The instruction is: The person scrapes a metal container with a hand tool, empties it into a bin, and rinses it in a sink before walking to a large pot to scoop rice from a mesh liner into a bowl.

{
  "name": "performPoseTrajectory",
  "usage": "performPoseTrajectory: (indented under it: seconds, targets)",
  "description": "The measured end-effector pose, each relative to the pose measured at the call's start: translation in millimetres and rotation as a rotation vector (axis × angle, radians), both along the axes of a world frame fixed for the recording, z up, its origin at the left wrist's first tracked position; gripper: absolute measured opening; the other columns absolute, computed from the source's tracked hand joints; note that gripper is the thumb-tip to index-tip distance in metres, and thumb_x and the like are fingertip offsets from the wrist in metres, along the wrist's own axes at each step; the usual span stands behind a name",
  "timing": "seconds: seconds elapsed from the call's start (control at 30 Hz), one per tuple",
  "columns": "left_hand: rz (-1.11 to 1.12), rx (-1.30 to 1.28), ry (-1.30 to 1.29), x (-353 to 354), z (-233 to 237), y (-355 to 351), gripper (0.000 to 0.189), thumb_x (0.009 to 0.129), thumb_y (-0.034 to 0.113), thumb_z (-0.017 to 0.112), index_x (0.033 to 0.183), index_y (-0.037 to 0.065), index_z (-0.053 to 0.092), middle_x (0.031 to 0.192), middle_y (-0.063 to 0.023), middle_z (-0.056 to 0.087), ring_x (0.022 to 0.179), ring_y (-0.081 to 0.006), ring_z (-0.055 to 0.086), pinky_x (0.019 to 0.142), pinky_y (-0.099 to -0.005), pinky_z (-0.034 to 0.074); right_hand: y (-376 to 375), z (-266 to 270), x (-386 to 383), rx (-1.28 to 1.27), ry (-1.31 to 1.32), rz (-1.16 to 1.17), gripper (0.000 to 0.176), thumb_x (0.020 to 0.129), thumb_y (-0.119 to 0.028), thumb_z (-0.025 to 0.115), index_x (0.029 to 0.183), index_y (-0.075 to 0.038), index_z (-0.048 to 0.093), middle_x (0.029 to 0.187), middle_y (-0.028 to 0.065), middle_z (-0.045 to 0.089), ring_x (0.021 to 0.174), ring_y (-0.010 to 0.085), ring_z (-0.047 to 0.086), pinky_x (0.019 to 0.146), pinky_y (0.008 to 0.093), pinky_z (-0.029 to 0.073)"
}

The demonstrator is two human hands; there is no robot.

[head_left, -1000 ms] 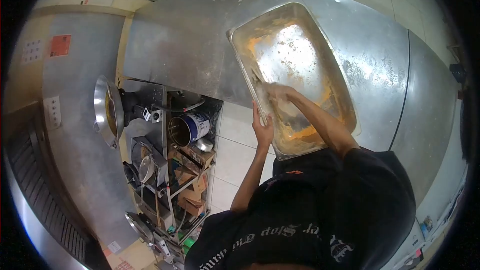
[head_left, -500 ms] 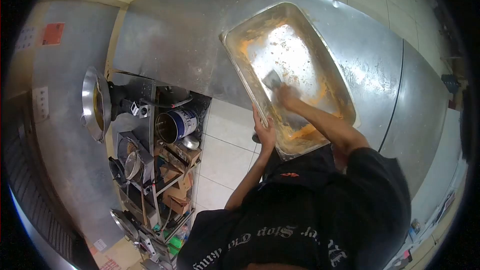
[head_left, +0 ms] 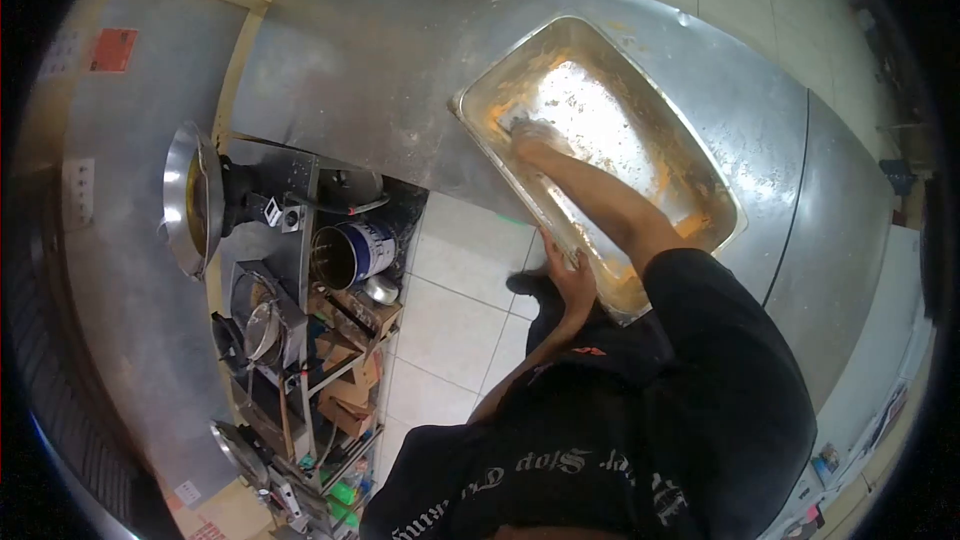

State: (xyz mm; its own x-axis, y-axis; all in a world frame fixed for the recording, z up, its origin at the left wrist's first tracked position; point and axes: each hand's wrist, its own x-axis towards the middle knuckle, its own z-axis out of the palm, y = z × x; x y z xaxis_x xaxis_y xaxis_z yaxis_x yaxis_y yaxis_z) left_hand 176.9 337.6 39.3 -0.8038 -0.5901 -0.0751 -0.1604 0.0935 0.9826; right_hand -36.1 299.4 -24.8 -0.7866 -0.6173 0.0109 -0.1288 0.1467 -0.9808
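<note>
Harsh overhead glare on steel, heavy fisheye view.
Bright light from above burns a white patch into the bottom of the tray (head_left: 600, 105) and leaves a softer sheen across the tabletop (head_left: 380, 60). The frame's corners fall to black, and straight edges bow near the rim. The shelves (head_left: 320, 340) at lower left sit dim and grainy, and the right hand (head_left: 532, 132) looks slightly smeared.
</note>
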Motion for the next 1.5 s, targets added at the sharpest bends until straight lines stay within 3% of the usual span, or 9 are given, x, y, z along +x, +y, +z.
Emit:
performPoseTrajectory:
  seconds: [0.07, 0.13, 0.23, 0.33, 0.4, 0.57, 0.73, 0.8, 1.5]
  targets:
    - [-0.004, -0.141, 0.002, -2.3, -4.8, -2.8, 0.072, 0.076, -0.009, 0.044, 0.136, 0.002, 0.006, 0.126, -0.0239, 0.035, 0.113, -0.0289, 0.040, 0.094, -0.0346, 0.032, 3.0, 8.0, -5.3, -0.457, -0.054, 0.020, 0.027, 0.081, -0.016, 0.044, 0.099, 0.002, 0.056, 0.102, 0.0170, 0.058, 0.090, 0.0290, 0.058, 0.077, 0.0407, 0.046]
    - [-0.019, -0.015, 0.019, -1.9, -0.5, -4.3, 0.072, 0.076, -0.009, 0.043, 0.135, 0.002, 0.003, 0.133, -0.0247, 0.024, 0.119, -0.0300, 0.033, 0.098, -0.0355, 0.026, -1.9, 7.6, -4.0, 0.953, 0.251, 0.133, 0.025, 0.084, -0.012, 0.038, 0.092, 0.001, 0.058, 0.095, 0.0143, 0.061, 0.085, 0.0269, 0.059, 0.075, 0.0383, 0.047]
    - [-0.006, 0.015, 0.057, -2.1, 7.2, -2.3, 0.070, 0.076, -0.006, 0.044, 0.135, 0.001, 0.006, 0.138, -0.0250, 0.007, 0.127, -0.0326, 0.017, 0.102, -0.0377, 0.019, 24.3, 38.9, 25.8, 1.042, 0.288, 0.088, 0.017, 0.074, -0.010, 0.049, 0.086, -0.006, 0.061, 0.093, 0.0132, 0.061, 0.086, 0.0273, 0.059, 0.067, 0.0390, 0.046]
    - [-0.026, -0.007, 0.132, -6.3, 7.6, -4.8, 0.068, 0.076, -0.002, 0.045, 0.134, 0.001, 0.010, 0.139, -0.0257, 0.001, 0.130, -0.0347, 0.009, 0.104, -0.0397, 0.015, -7.7, 75.2, -32.7, 1.067, 0.043, 0.029, 0.025, 0.075, -0.010, 0.047, 0.096, -0.007, 0.061, 0.106, 0.0122, 0.058, 0.096, 0.0258, 0.056, 0.074, 0.0413, 0.046]
    - [-0.045, -0.076, 0.140, -4.9, 4.2, -6.2, 0.068, 0.077, -0.001, 0.045, 0.135, 0.001, 0.010, 0.139, -0.0257, 0.000, 0.130, -0.0347, 0.008, 0.104, -0.0398, 0.014, 16.7, -49.5, -63.5, -0.151, -0.021, 0.007, 0.022, 0.079, -0.016, 0.046, 0.089, -0.003, 0.061, 0.094, 0.0159, 0.061, 0.081, 0.0315, 0.061, 0.068, 0.0409, 0.048]
    - [-0.041, 0.047, 0.062, -0.1, 10.7, -20.3, 0.068, 0.077, 0.001, 0.046, 0.135, 0.001, 0.009, 0.139, -0.0244, -0.002, 0.130, -0.0351, 0.009, 0.104, -0.0404, 0.016, 30.3, -136.3, -22.6, 1.101, 0.281, -0.157, 0.030, 0.081, -0.018, 0.043, 0.104, -0.007, 0.059, 0.112, 0.0131, 0.055, 0.105, 0.0290, 0.052, 0.086, 0.0425, 0.041]
    - [-0.067, 0.056, 0.101, 3.4, -3.9, -20.9, 0.069, 0.075, -0.002, 0.046, 0.134, 0.001, 0.010, 0.140, -0.0234, -0.006, 0.129, -0.0344, 0.014, 0.102, -0.0395, 0.021, 23.0, -10.8, -104.8, 1.135, 0.176, 0.243, 0.031, 0.070, -0.017, 0.055, 0.096, 0.000, 0.055, 0.103, 0.0241, 0.055, 0.101, 0.0275, 0.053, 0.084, 0.0416, 0.041]
    - [-0.042, 0.076, 0.136, -2.3, 2.3, -21.2, 0.071, 0.074, -0.004, 0.045, 0.135, 0.001, 0.009, 0.140, -0.0233, -0.006, 0.128, -0.0338, 0.017, 0.102, -0.0389, 0.023, 77.4, -188.7, -133.7, 0.625, 0.206, 0.277, 0.032, 0.067, -0.018, 0.058, 0.095, -0.003, 0.056, 0.103, 0.0245, 0.055, 0.101, 0.0282, 0.054, 0.081, 0.0402, 0.042]
    - [-0.069, -0.002, 0.096, -2.4, 0.5, -32.3, 0.067, 0.076, 0.000, 0.047, 0.134, 0.002, 0.012, 0.139, -0.0261, 0.001, 0.130, -0.0348, 0.012, 0.103, -0.0393, 0.017, 67.1, -57.9, -116.9, 1.008, 0.459, 0.079, 0.035, 0.073, -0.017, 0.056, 0.103, -0.002, 0.049, 0.092, 0.0177, 0.059, 0.084, 0.0303, 0.059, 0.071, 0.0401, 0.046]
